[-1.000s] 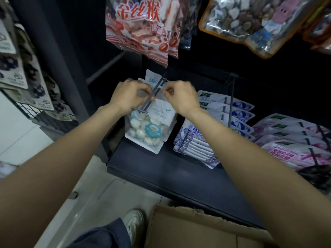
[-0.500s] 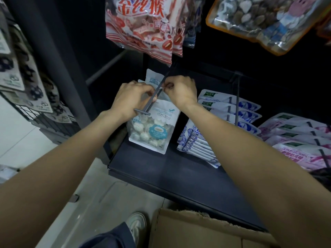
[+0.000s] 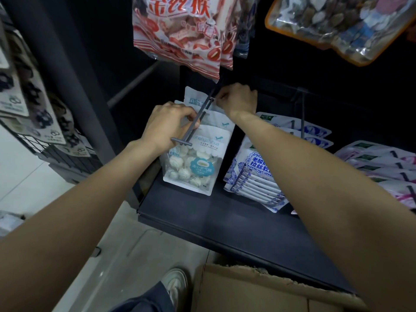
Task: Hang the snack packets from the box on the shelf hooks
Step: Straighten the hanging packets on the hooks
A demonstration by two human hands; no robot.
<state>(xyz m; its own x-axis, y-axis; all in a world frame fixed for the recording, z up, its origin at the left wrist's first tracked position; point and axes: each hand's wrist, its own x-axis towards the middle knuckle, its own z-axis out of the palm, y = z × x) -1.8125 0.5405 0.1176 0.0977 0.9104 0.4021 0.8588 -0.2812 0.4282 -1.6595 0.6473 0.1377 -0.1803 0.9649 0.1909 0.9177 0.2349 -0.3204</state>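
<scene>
Sliding packet further up hook, R hand reaching deeper, L hand steadying

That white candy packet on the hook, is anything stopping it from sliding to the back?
Nothing visible blocks it. The front white packet already hangs on the hook, with both the left hand and right hand on the packets. Another white packet hangs behind it, farther back.
</scene>
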